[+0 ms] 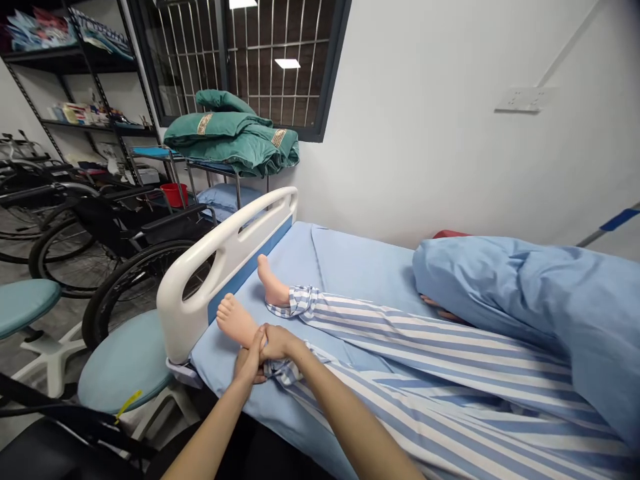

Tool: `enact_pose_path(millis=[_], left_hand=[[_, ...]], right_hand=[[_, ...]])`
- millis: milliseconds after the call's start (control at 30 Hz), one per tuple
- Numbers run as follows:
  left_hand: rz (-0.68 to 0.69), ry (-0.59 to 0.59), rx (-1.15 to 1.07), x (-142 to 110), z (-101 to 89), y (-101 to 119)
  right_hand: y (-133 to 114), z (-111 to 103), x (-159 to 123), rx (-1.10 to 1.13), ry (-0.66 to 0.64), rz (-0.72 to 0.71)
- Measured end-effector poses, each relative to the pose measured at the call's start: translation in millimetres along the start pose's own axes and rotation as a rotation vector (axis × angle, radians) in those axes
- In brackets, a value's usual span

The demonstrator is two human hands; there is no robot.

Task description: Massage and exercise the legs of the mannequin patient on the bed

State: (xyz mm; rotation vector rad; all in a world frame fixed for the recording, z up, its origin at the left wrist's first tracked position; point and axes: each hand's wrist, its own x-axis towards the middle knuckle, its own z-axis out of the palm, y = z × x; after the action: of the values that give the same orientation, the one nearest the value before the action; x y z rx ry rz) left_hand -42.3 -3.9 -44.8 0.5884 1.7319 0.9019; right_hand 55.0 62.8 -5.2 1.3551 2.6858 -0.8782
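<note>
Just inside the white plastic footboard (pixel 225 250) of a hospital bed, the nearer bare foot (pixel 234 321) lies almost against the board, toes toward it, while the farther bare foot (pixel 271 283) rests a little along from it on the pale blue sheet (pixel 350 263). Whether these feet belong to a lifelike manikin or a living person cannot be told from this view. Both hands are closed around the ankle (pixel 251 341) of the nearer foot: the left hand (pixel 245 365) comes up from the bed's near edge and curls beneath it, and the right hand (pixel 280 345) wraps over the top, so the two overlap and hide most of the joint. Blue-and-white striped pyjama trousers (pixel 430 347) cover both legs, their cuff bunched just beside the right hand. The leg looks limp and fairly heavy, and the cloth lies loose enough to slide, so the ankle and the underside of the heel seem far surer places to hold than the cuff or toes. Farther from the footboard, a blue quilt (pixel 530 300) is heaped on the bed; beyond the board stand a round teal stool (pixel 125 363) and a black wheelchair (pixel 117 230).
</note>
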Motion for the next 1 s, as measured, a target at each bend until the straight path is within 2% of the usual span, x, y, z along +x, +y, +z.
enact_pose_path(millis=[200,400,533,667,867,1000], left_hand=[[0.043,0.022,0.104,11,-0.2,-9],[0.027,0.065,0.138,6,-1.1,-7],[0.097,0.14,0.284,-1,0.0,-8],[0.161,0.214,0.424,-8,0.2,-5],[0.22,0.204,0.408,-20,-10.4,6],[0.214,0.125,0.305,-27,-16.7,9]], right_hand=[[-1,4,-3,-0.123,0.053,0.003],[-14,6,-19,-0.288,0.165,-0.028],[-25,17,-32,-0.397,0.293,-0.029],[-35,27,-41,-0.465,0.436,0.035],[-39,23,-48,-0.362,0.42,0.051],[-32,14,-45,-0.241,0.346,0.062]])
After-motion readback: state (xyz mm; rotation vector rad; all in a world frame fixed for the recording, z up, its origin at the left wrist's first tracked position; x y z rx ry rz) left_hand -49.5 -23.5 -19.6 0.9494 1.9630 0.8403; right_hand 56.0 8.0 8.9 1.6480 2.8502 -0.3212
